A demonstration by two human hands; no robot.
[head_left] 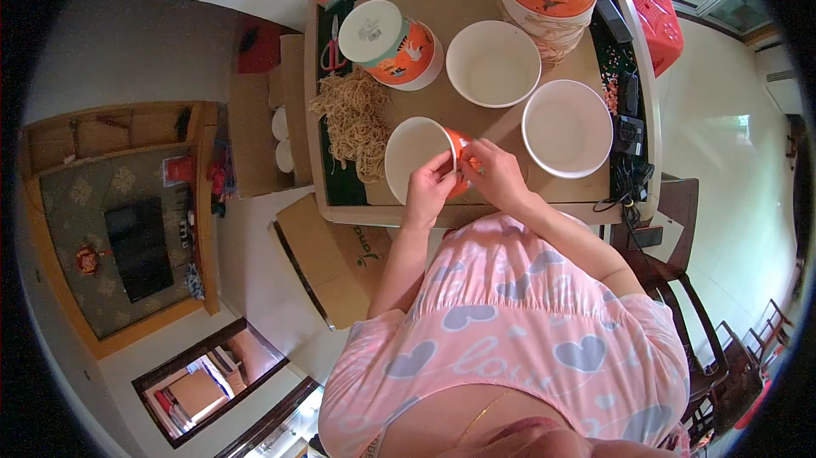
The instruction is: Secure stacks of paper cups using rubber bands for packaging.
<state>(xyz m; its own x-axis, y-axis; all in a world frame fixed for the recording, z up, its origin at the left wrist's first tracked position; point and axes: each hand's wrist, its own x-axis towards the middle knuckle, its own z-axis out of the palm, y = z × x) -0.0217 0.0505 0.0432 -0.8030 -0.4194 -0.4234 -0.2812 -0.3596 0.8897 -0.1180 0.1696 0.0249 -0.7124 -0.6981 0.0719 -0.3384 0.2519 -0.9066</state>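
Tub (414, 152) near table's (399, 213) front edge; left hand (430, 190) pinches rim, fingers nearly closed; right hand (497, 173) half curled against orange wall; whether it grips anything, we cannot tell; best we press lightly, sparing wall dents; mouth faces up-left, long axis tilted, base rightward.

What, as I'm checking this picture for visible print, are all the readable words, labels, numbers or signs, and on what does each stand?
Wording is not copied here, only placed.
Pink garment: large, pale, legible lettering.
Cardboard box: dark lettering, legible.
Upturned tub: grey marks on its base, too blurred to read.
Held tub: no lettering I can make out.
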